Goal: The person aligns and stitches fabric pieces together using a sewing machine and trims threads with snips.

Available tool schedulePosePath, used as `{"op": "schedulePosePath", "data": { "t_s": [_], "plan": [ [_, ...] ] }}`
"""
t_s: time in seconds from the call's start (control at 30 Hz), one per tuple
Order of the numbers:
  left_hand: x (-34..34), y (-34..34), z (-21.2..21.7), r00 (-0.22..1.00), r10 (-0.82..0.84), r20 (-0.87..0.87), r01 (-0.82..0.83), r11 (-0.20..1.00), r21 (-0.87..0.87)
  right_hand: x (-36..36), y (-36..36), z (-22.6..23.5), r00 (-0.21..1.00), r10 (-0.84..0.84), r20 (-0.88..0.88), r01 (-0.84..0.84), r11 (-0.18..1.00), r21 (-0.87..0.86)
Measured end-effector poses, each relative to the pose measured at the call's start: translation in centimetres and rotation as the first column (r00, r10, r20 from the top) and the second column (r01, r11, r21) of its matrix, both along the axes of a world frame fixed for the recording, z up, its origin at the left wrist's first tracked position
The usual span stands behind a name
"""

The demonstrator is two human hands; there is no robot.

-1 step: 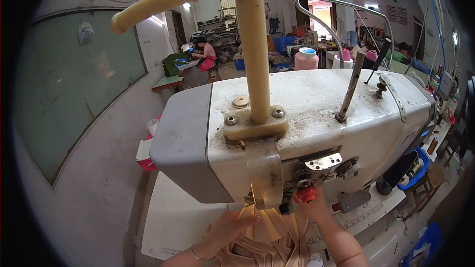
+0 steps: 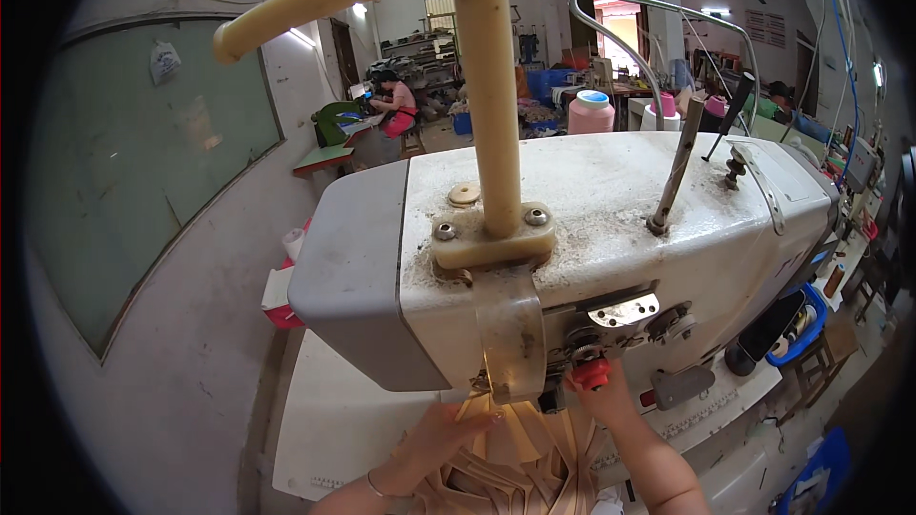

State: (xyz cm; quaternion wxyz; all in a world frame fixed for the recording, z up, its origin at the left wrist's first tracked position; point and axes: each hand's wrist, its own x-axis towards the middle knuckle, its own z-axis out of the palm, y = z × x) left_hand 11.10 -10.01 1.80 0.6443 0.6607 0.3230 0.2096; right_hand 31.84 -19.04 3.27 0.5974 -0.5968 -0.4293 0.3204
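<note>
A white and grey sewing machine (image 2: 592,181) fills the middle, its head hiding the needle area. Below it lies a bundle of tan, strap-like pieces (image 2: 496,482), heaped toward me, with a few strips running up under the head. My left hand (image 2: 448,434), a thin bracelet at its wrist, holds the strips at their left side, thumb across them and the other fingers partly covered. On the right, my right hand (image 2: 601,396) reaches under the machine head behind a red knob (image 2: 591,374); its fingers are hidden there.
A cream-coloured post (image 2: 491,95) with a side arm rises from the machine top. Thread cones (image 2: 592,114) stand behind it. A blue basket (image 2: 806,324) sits at the right, a whitish wall (image 2: 162,324) at the left. Farther back, a person (image 2: 396,105) sits at a bench.
My left hand has shifted very slightly up along the strips. The right hand and the machine look the same.
</note>
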Motion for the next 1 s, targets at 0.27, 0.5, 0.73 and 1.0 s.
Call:
{"op": "schedulePosePath", "data": {
  "t_s": [0.27,0.5,0.73,1.0],
  "plan": [
    [-0.1,0.6,2.7,0.994,0.021,-0.105,-0.032,0.994,-0.109,0.0,0.4,-1.7,0.969,-0.128,0.209,0.136,0.990,-0.025],
    [-2.1,-1.0,1.7,0.968,-0.173,-0.182,0.148,0.978,-0.145,-1.3,-2.0,-2.9,0.925,0.376,-0.047,-0.379,0.912,-0.157],
    [-1.3,2.1,1.9,0.971,-0.195,-0.137,0.186,0.980,-0.071,-1.0,-1.4,-2.9,0.951,0.309,-0.028,-0.307,0.923,-0.230],
    [-0.4,6.1,2.7,0.933,-0.355,0.063,0.359,0.931,-0.061,-0.8,-3.5,-0.3,0.966,0.216,-0.143,-0.233,0.966,-0.114]
  ]
}}
